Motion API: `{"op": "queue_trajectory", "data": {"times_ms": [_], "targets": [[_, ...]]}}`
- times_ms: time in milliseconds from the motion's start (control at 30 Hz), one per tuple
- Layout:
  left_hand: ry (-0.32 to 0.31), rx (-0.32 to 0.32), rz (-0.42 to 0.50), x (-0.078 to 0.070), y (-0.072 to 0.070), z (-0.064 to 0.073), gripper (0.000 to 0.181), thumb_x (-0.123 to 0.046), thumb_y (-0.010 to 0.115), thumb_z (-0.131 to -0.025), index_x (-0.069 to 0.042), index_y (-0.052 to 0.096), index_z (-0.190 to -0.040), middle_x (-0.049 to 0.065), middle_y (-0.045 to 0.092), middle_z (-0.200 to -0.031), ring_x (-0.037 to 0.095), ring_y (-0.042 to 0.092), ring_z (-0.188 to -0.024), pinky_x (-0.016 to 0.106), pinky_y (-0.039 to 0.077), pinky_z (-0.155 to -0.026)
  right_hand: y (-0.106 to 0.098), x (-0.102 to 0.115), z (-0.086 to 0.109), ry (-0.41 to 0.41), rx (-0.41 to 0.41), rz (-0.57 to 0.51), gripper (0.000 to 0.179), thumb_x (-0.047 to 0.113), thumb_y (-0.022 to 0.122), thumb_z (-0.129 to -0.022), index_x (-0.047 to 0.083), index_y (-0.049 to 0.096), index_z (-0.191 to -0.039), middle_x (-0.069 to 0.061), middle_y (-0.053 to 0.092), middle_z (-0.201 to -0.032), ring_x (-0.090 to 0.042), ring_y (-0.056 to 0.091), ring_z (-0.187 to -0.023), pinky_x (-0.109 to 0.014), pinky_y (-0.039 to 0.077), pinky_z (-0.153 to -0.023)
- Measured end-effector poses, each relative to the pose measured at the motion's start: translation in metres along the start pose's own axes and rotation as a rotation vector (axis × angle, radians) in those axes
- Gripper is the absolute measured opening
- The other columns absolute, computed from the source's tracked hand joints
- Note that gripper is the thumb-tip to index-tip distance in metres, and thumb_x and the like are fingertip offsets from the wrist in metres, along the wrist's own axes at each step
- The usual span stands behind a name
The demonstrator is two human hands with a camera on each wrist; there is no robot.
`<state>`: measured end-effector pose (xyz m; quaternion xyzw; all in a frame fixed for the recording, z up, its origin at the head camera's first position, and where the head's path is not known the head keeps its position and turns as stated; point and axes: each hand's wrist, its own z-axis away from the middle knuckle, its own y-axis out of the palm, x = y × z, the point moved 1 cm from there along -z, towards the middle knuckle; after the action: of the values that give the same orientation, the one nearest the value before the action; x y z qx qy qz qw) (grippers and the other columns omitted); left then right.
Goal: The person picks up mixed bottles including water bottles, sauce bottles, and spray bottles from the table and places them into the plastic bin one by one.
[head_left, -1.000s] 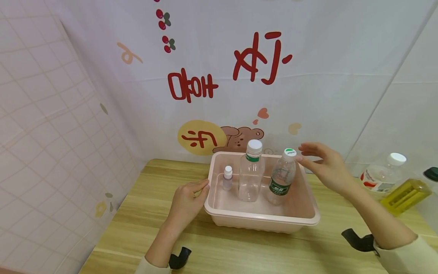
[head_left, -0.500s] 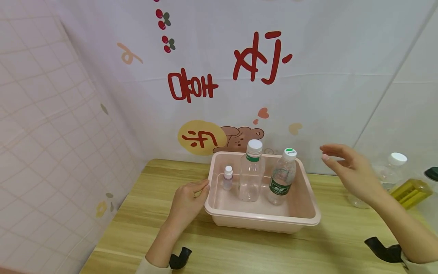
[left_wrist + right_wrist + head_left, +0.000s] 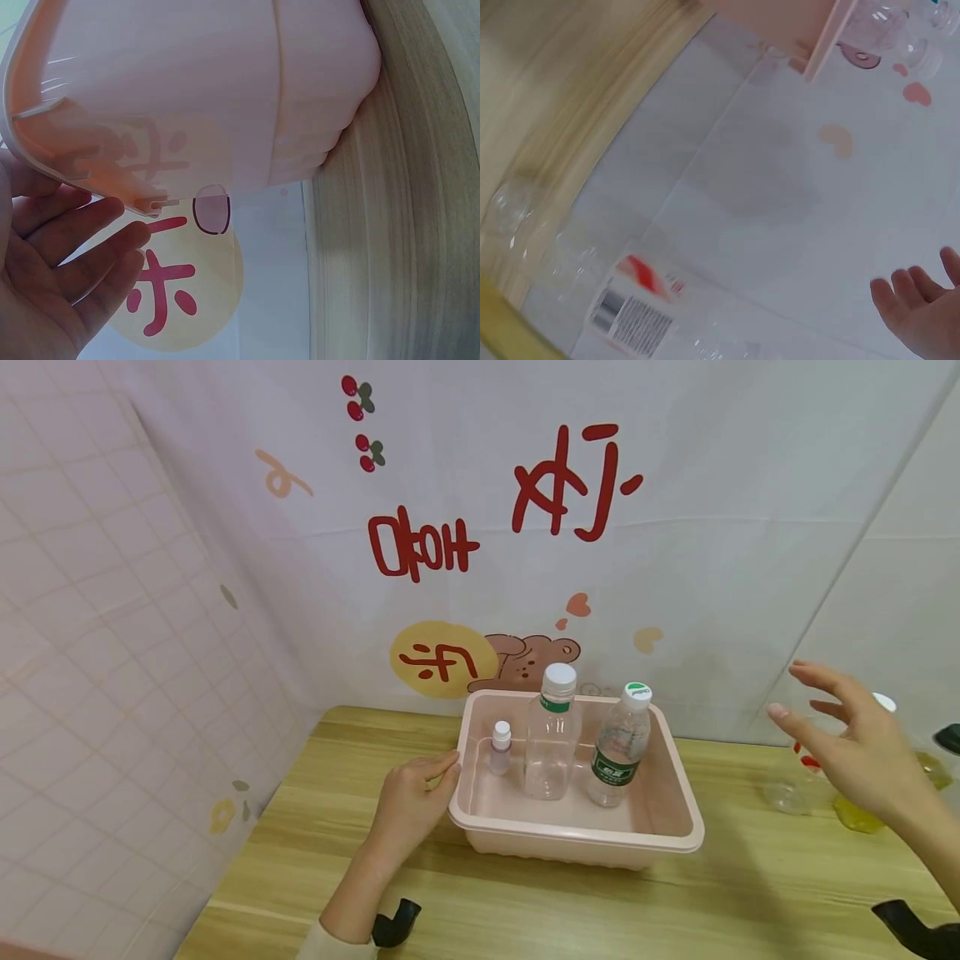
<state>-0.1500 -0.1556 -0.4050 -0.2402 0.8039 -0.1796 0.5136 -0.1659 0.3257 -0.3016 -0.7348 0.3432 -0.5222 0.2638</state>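
A pale pink plastic basin stands on the table, its left rim pinched by my left hand. In the left wrist view, the fingers lie against the rim's underside. Three upright bottles are inside: a small white-capped one, a taller clear one with a white cap, and a clear one with a green label. Off to the right, my right hand hovers with fingers spread and holds nothing. It partly covers a clear bottle, whose red-and-white label shows in the right wrist view.
Behind that hand stands a bottle of yellow liquid, with a dark-capped container at the far right edge. A printed white cloth hangs behind the wooden table; another cloth closes the left side.
My right hand has moved right, away from the green-labelled bottle's cap, toward the bottles at the right. The left hand, the basin and its bottles have stayed put.
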Motion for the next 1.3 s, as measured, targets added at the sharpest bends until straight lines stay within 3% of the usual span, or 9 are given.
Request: {"op": "queue_trajectory", "data": {"times_ms": [67,133,267,567,733,933,1167,1267,1300], "targets": [[-0.001,0.003,0.006,0.000,0.000,0.000,0.029,-0.014,0.073,-0.097,-0.001,0.077,-0.123,0.012,0.075,-0.120,0.028,0.071,-0.117,0.047,0.058,-0.099,-0.003,-0.004,0.000,-0.013,-0.019,0.011,0.078,0.023,0.066,-0.104,0.005,0.022,-0.166,-0.025,0.015,-0.171,-0.073,0.025,-0.137,-0.075,0.044,-0.096],[-0.003,0.004,0.007,0.000,0.000,0.000,0.029,-0.014,0.073,-0.097,0.000,0.076,-0.123,0.012,0.075,-0.121,0.029,0.071,-0.117,0.047,0.057,-0.099,-0.006,-0.008,0.000,-0.021,-0.041,0.029,0.083,0.022,0.068,-0.103,0.002,0.018,-0.166,-0.026,0.010,-0.172,-0.072,0.019,-0.140,-0.086,0.023,-0.102],[-0.008,0.004,0.006,0.001,0.001,0.000,0.029,-0.014,0.073,-0.097,-0.001,0.076,-0.123,0.011,0.075,-0.121,0.029,0.070,-0.118,0.048,0.057,-0.100,-0.012,-0.018,0.001,-0.027,-0.085,0.098,0.088,0.024,0.070,-0.100,-0.004,0.017,-0.164,-0.024,0.004,-0.173,-0.062,0.008,-0.150,-0.082,0.006,-0.114],[-0.018,0.004,0.004,0.000,0.001,-0.001,0.029,-0.014,0.073,-0.098,-0.002,0.077,-0.123,0.011,0.075,-0.121,0.030,0.070,-0.117,0.048,0.057,-0.099,-0.029,-0.042,-0.006,0.038,-0.177,0.245,0.097,0.034,0.072,-0.098,-0.010,0.014,-0.162,-0.030,0.001,-0.171,-0.055,0.003,-0.155,-0.075,0.001,-0.120],[-0.025,0.008,0.003,0.000,0.001,-0.001,0.029,-0.015,0.073,-0.098,-0.002,0.076,-0.123,0.011,0.075,-0.122,0.030,0.070,-0.118,0.048,0.057,-0.099,-0.032,-0.056,-0.008,0.072,-0.187,0.238,0.097,0.035,0.070,-0.098,-0.012,0.014,-0.161,-0.037,0.007,-0.167,-0.058,0.007,-0.153,-0.075,0.006,-0.120],[-0.030,0.005,0.013,0.001,0.001,0.001,0.029,-0.014,0.073,-0.098,-0.002,0.076,-0.123,0.011,0.075,-0.122,0.029,0.070,-0.118,0.047,0.057,-0.099,-0.031,-0.071,-0.008,0.188,-0.129,0.232,0.098,0.035,0.067,-0.101,-0.011,0.005,-0.162,-0.044,0.008,-0.163,-0.068,0.018,-0.143,-0.085,0.029,-0.100],[-0.029,0.004,0.028,0.001,0.002,0.001,0.028,-0.014,0.073,-0.098,-0.001,0.076,-0.123,0.011,0.075,-0.122,0.029,0.070,-0.118,0.047,0.057,-0.099,-0.031,-0.085,-0.006,0.246,-0.131,0.143,0.094,0.033,0.063,-0.104,-0.017,0.005,-0.158,-0.046,0.010,-0.161,-0.072,0.025,-0.137,-0.083,0.035,-0.095],[-0.034,0.006,0.033,0.002,0.002,0.001,0.028,-0.014,0.073,-0.098,-0.001,0.076,-0.123,0.011,0.075,-0.122,0.029,0.070,-0.119,0.048,0.057,-0.099,-0.032,-0.092,-0.008,0.274,-0.116,0.132,0.094,0.035,0.062,-0.104,-0.021,0.006,-0.156,-0.052,0.016,-0.155,-0.075,0.033,-0.128,-0.062,0.056,-0.074],[-0.036,0.006,0.032,0.002,0.002,0.001,0.028,-0.014,0.073,-0.098,-0.002,0.076,-0.124,0.011,0.075,-0.123,0.029,0.069,-0.119,0.048,0.057,-0.100,-0.032,-0.094,-0.008,0.281,-0.103,0.135,0.094,0.035,0.062,-0.104,-0.022,0.006,-0.155,-0.054,0.017,-0.153,-0.075,0.034,-0.126,-0.061,0.055,-0.072]]}}
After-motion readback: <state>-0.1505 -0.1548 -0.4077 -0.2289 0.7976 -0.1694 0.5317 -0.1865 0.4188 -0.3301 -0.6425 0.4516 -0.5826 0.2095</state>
